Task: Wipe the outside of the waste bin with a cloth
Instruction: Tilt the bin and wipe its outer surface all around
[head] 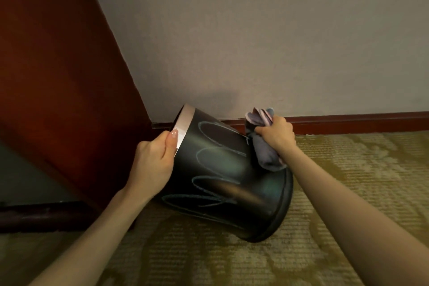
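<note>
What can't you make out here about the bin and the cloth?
Head view only:
- Inside of the bin: its mouth faces away, towards the wall, so any contents are hidden.
- The bin's far side: hidden by its own body.
- Left hand: fingers curl over the rim out of sight.
- Cloth: bunched in the right hand, so its full shape is unclear.
- Both arms: cut off by the bottom edge.

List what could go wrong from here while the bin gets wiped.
1. The bin is tilted, its base edge on the carpet, steadied only by the left hand at the rim; it may slip or roll.
2. The right hand presses the bunched cloth near the base, which may push the bin sideways.
3. Wipe streaks show on the side; patches may be missed.
</note>
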`<state>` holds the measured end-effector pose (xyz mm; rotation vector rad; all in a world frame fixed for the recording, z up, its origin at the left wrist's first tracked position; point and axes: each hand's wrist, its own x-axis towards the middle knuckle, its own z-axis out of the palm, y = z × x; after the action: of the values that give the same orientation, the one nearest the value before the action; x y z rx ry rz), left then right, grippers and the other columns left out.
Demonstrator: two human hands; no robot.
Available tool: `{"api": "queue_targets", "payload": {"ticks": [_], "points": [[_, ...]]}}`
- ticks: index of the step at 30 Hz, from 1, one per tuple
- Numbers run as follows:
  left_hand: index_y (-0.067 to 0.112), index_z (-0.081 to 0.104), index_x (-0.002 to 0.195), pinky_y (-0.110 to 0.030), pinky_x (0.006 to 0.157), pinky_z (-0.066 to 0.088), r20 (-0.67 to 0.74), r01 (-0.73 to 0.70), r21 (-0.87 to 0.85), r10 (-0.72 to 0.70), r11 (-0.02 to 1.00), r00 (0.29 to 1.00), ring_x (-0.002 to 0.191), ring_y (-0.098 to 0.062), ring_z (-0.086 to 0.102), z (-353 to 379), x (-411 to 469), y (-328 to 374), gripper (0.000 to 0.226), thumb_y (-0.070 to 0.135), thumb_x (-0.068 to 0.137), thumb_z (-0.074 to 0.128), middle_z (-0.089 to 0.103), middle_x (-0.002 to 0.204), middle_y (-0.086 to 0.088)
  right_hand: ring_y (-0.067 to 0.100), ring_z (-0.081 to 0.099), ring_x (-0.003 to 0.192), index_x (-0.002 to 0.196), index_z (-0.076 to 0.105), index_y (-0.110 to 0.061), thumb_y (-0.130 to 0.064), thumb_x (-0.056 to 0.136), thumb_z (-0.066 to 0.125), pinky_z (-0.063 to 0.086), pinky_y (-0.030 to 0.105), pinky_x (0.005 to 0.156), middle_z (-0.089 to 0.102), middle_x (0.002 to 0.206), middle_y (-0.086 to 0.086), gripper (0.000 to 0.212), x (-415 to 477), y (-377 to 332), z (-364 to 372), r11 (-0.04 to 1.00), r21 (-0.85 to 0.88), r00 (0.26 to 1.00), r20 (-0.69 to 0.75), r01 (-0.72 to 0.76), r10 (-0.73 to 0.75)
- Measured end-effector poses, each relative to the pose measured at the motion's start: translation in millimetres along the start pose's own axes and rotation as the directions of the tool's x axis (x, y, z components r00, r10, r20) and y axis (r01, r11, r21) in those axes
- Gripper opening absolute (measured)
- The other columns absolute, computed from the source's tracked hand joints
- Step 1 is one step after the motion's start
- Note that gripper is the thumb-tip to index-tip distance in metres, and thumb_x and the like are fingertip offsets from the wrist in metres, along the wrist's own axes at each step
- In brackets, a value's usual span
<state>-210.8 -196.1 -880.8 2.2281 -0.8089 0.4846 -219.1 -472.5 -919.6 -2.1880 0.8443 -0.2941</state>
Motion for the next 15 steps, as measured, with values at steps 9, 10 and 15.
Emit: {"api": "queue_targets", "payload": {"ticks": [9, 10, 15], "points": [[0.023, 0.042, 0.066, -0.020, 0.032, 0.026, 0.016, 0.053, 0.063, -0.054, 0.997, 0.998, 0.030, -0.012, 0.040, 3.2, 0.7, 10.2, 0.037, 0.038, 0.095, 0.024, 0.038, 0.043, 0.008, 0.042, 0.057, 0.097, 0.101, 0.051, -0.010, -0.027, 0.080, 0.059, 0.032, 0.033, 0.068, 0.063, 0.106, 0.021, 0.028, -29.9, 7.4, -4.6, 0.998, 0.007, 0.990, -0.132, 0.055, -0.054], [0.021, 0.042, 0.065, -0.023, 0.034, 0.026, 0.020, 0.056, 0.067, -0.058, 0.996, 0.998, 0.030, -0.010, 0.037, 4.0, 1.8, 10.9, 0.039, 0.038, 0.095, 0.023, 0.039, 0.042, 0.006, 0.042, 0.057, 0.095, 0.098, 0.048, -0.012, -0.027, 0.080, 0.059, 0.031, 0.033, 0.067, 0.063, 0.103, 0.021, 0.026, -38.7, 6.4, -5.8, 0.998, 0.020, 0.983, -0.172, 0.066, -0.061], [0.014, 0.044, 0.064, -0.038, 0.042, 0.039, 0.007, 0.070, 0.089, -0.071, 0.994, 0.997, 0.043, -0.033, 0.051, 8.6, 14.2, 14.5, 0.042, 0.031, 0.098, 0.027, 0.048, 0.047, -0.011, 0.034, 0.059, 0.083, 0.103, 0.049, -0.019, -0.021, 0.078, 0.061, 0.030, 0.028, 0.066, 0.060, 0.088, 0.007, 0.027, -93.7, 8.6, 5.4, 0.964, 0.206, 0.914, -0.397, 0.170, -0.076]]}}
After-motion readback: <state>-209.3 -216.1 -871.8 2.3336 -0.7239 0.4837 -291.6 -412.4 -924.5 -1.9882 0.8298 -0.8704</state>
